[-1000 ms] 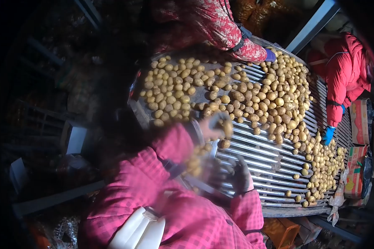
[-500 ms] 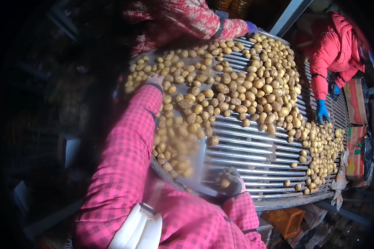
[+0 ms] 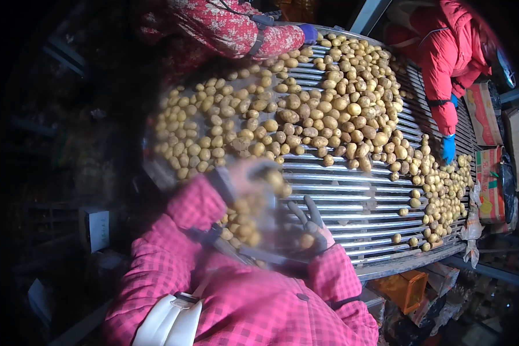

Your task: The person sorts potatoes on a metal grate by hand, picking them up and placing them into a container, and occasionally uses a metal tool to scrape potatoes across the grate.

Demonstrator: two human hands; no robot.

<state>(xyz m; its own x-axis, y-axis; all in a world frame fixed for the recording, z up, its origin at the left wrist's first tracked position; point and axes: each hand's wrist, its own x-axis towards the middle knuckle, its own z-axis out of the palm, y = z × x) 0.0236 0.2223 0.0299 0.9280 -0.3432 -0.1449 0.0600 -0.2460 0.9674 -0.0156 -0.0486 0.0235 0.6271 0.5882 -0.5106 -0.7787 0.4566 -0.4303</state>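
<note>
Potatoes (image 3: 323,122) cover much of a grading table of metal bars. My left hand (image 3: 240,176), smeared by motion, reaches across the smooth plate at the near left, its fingers at a potato (image 3: 275,180). Below it, more blurred potatoes (image 3: 245,222) lie or tumble toward the plate's near edge. At the near edge of the bars is my right hand (image 3: 316,224) in a dark glove, index and middle fingers stretched out and apart. Beside its palm is a single blurred potato (image 3: 307,241).
A person in a patterned red sleeve (image 3: 277,43) leans over the far left edge. On the far right, another person's blue-gloved hand (image 3: 448,150) is at the potatoes. Printed cartons (image 3: 490,184) stand beyond the right end, and an orange crate (image 3: 409,291) sits below the near rim.
My left hand has drawn back from the far left potatoes toward me, bending the arm. My right hand has moved slightly away from me and spread its fingers. The view has shifted a little.
</note>
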